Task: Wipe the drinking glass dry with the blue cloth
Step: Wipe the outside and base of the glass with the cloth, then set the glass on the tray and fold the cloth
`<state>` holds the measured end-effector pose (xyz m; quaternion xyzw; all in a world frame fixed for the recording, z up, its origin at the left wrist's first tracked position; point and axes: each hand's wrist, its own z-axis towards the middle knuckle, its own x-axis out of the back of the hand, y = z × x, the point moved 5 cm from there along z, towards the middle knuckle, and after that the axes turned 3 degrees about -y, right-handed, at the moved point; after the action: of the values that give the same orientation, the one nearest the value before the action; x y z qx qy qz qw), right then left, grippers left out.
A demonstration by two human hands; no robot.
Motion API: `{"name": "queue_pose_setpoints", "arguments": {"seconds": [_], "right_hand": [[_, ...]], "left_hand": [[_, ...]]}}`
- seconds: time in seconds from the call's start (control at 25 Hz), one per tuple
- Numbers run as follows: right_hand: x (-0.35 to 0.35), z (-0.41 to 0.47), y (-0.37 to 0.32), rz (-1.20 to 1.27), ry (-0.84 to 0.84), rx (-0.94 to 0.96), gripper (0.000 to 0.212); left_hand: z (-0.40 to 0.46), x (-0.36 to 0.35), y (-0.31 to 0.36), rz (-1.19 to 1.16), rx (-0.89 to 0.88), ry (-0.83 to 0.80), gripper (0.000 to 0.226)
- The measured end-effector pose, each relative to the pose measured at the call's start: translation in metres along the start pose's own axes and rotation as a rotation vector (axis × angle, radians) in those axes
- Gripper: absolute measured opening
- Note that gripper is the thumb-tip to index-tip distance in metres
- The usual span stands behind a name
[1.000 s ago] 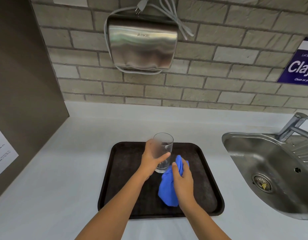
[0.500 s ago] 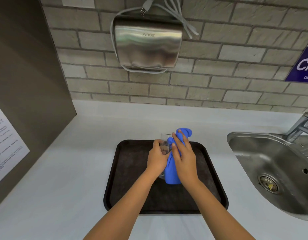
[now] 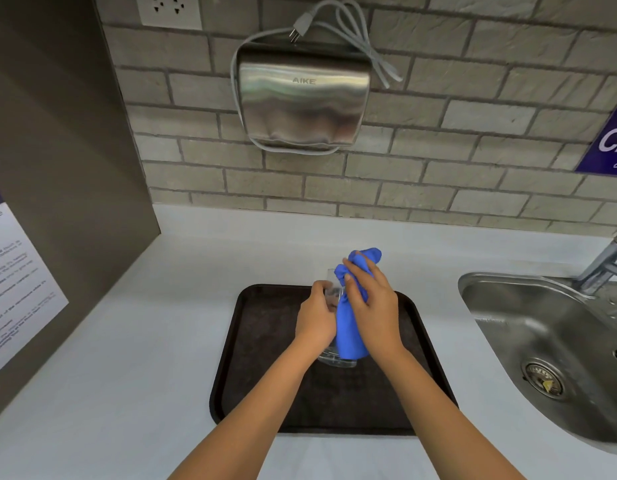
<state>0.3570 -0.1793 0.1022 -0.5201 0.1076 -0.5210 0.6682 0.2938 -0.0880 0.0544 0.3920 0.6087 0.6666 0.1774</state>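
A clear drinking glass (image 3: 333, 295) is held upright just above a dark brown tray (image 3: 265, 358). My left hand (image 3: 315, 318) wraps around its left side. The blue cloth (image 3: 350, 336) drapes down the glass's right side and bunches above its rim. My right hand (image 3: 371, 306) presses the cloth against the glass, thumb near the rim. Most of the glass is hidden behind my hands and the cloth; only its base and a strip near the rim show.
The tray lies on a white counter (image 3: 144, 341). A steel sink (image 3: 549, 348) with a tap (image 3: 608, 265) sits to the right. A steel hand dryer (image 3: 301, 102) hangs on the brick wall. A dark side panel with a notice (image 3: 16, 282) stands at the left.
My right hand has brought the cloth up from the tray and laid it over the glass's right side and rim. My left hand has kept its hold on the glass.
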Motion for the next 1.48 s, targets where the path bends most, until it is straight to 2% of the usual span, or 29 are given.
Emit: {"name": "queue_pose_setpoints", "arguments": {"seconds": [0.12, 0.24, 0.32, 0.44, 0.52, 0.64, 0.72, 0.76, 0.8, 0.84, 0.88, 0.92, 0.96, 1.0, 1.08, 1.12, 1.2, 1.32, 1.48], "right_hand": [[0.009, 0.009, 0.013, 0.129, 0.098, -0.167, 0.027], [0.014, 0.012, 0.032, 0.383, 0.091, -0.397, 0.029], [0.015, 0.006, 0.029, 0.348, 0.104, -0.357, 0.03], [0.01, 0.0, 0.002, 0.175, 0.066, -0.109, 0.033], [0.008, 0.004, 0.005, 0.192, 0.027, -0.118, 0.033], [0.006, 0.005, 0.032, 0.561, -0.081, -0.395, 0.035], [-0.005, -0.006, 0.04, 0.638, -0.13, -0.529, 0.036], [-0.009, -0.014, 0.035, 0.627, -0.141, -0.517, 0.046], [-0.011, -0.022, 0.028, 0.58, -0.158, -0.416, 0.07], [-0.016, -0.025, 0.025, 0.523, -0.166, -0.314, 0.104], [-0.02, -0.026, 0.025, 0.458, -0.143, -0.267, 0.126], [-0.026, -0.026, 0.03, 0.397, -0.154, -0.237, 0.127], [-0.025, -0.024, 0.029, 0.393, -0.203, -0.218, 0.11], [-0.023, -0.021, 0.035, 0.387, -0.219, -0.24, 0.085], [-0.01, -0.022, 0.063, 0.455, -0.129, -0.427, 0.038], [-0.007, -0.026, 0.07, 0.558, -0.07, -0.539, 0.024], [-0.004, -0.03, 0.072, 0.544, 0.014, -0.574, 0.025], [-0.007, -0.037, 0.075, 0.52, 0.037, -0.602, 0.03], [0.004, -0.044, 0.085, 0.31, 0.102, -0.637, 0.035]], "left_hand": [[0.0, -0.001, -0.003, -0.132, 0.013, -0.008, 0.044], [0.0, 0.0, 0.003, -0.289, 0.005, -0.05, 0.046], [0.003, 0.001, 0.008, -0.309, 0.011, -0.087, 0.048], [0.005, 0.003, 0.01, -0.347, 0.062, -0.139, 0.049], [0.007, 0.003, 0.009, -0.428, 0.073, -0.199, 0.042], [0.012, 0.006, 0.013, -0.725, 0.075, -0.292, 0.044], [0.019, 0.009, 0.016, -0.826, 0.081, -0.309, 0.05], [0.021, 0.009, 0.017, -0.841, 0.079, -0.309, 0.053], [0.023, 0.009, 0.017, -0.849, 0.085, -0.308, 0.055], [0.024, 0.007, 0.017, -0.835, 0.101, -0.302, 0.058], [0.023, 0.006, 0.016, -0.795, 0.115, -0.295, 0.059], [0.023, 0.007, 0.015, -0.711, 0.116, -0.278, 0.062], [0.021, 0.008, 0.015, -0.583, 0.1, -0.259, 0.066], [0.02, 0.01, 0.014, -0.43, 0.071, -0.241, 0.068], [0.019, 0.012, 0.011, -0.2, 0.007, -0.221, 0.069], [0.018, 0.012, 0.008, -0.158, -0.006, -0.219, 0.07], [0.017, 0.011, 0.004, -0.173, 0.007, -0.218, 0.071], [0.018, 0.007, -0.005, -0.241, 0.023, -0.227, 0.063], [0.019, 0.0, -0.022, -0.247, -0.014, -0.209, 0.062]]}}
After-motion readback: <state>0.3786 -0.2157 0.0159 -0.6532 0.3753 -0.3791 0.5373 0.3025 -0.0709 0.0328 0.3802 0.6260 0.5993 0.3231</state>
